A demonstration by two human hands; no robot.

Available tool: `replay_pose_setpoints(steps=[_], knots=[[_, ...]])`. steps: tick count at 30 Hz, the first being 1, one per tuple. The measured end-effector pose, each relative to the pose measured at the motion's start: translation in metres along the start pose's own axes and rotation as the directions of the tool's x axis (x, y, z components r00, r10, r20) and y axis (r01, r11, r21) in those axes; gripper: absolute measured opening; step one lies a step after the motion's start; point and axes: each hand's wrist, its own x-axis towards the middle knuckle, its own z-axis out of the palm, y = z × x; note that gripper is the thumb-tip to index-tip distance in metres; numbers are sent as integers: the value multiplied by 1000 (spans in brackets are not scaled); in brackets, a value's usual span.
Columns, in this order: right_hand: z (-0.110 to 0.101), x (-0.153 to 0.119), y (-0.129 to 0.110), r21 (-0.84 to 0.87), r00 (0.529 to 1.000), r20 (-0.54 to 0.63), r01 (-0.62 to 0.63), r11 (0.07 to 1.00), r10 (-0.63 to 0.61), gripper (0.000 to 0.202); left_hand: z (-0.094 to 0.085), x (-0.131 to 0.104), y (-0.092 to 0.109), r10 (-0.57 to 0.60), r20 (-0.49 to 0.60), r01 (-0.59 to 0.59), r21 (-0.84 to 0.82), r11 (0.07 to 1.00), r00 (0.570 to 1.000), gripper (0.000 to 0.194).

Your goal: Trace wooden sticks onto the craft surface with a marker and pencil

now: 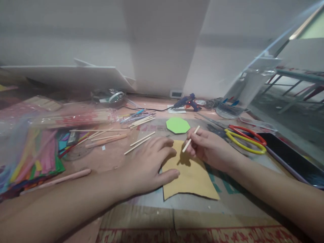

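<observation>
A short wooden stick (191, 139) is pinched in the fingers of my right hand (202, 145), held slantwise above a yellow-brown sheet (189, 179). My left hand (157, 162) rests along the left edge of that sheet with its fingers spread and thumb lying on it. Just beyond the sheet lies a bright green octagon (178, 125). Two loose sticks (138, 144) are on the surface by my left fingers, and several more sticks (142, 121) lie farther back.
Scissors (245, 138) with red and yellow handles and a phone (291, 157) lie at right. A glue gun (188, 102) and a clear container (235, 98) stand at the back. Colored strips (43, 152) in plastic, a pink pen (68, 177) and packaged sticks (73, 117) crowd the left.
</observation>
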Motion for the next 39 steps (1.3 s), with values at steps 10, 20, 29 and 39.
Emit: replay_pose_setpoints(steps=[10,20,29,39], knots=[[10,-7,15,-211,994,-8,102,972,-106,27,-4,2,-5,119,-127,-129,-75,989,985,18],[25,-23,13,-492,963,84,264,830,-257,10,-2,2,-6,99,-70,-104,-81,991,993,17],[22,-19,18,-536,927,91,353,767,-363,22,-5,1,-1,110,-52,-115,-86,990,993,20],[-8,-8,6,-850,682,525,441,-287,-509,22,-7,-1,5,169,-10,-169,-70,983,986,28]])
